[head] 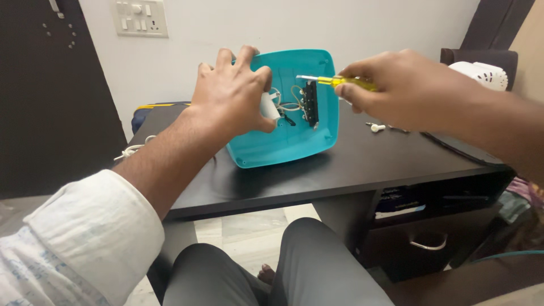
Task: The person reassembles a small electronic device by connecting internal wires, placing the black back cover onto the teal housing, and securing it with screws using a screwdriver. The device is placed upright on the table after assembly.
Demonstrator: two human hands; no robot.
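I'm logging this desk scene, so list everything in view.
Plastic shell: one, turquoise, tilted on the desk, wires and a black strip inside.
Screwdriver: one, yellow handle, tip at the black strip.
Desk: one, black, shelf and drawer below.
Small white piece: one, on the desk at right.
White cable: one, desk's left edge.
Switch panel: one, white, on the wall.
Left hand: grips the shell's rim.
Right hand: holds the screwdriver.

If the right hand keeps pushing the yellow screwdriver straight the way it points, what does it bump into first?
Probably the black strip inside the turquoise shell. The right hand aims the screwdriver leftward, its tip just at the strip's top. Depth is hard to judge, so it may already touch.
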